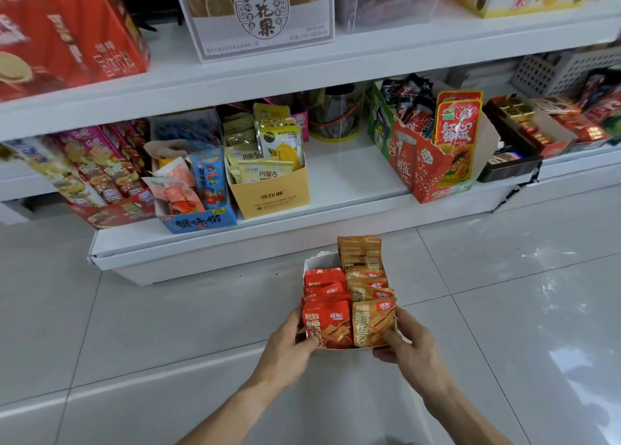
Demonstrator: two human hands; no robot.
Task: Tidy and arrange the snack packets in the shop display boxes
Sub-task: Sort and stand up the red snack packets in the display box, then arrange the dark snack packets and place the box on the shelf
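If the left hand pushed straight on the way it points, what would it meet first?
The left hand points up and right, and already grips the white box at its near left corner. Going on, it would press the front red packet, though depth is unclear.

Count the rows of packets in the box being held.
2. A red row fills the left side of the white box, under the left hand; a tan row fills the right side, by the right hand. Packets behind the front ones are partly hidden.
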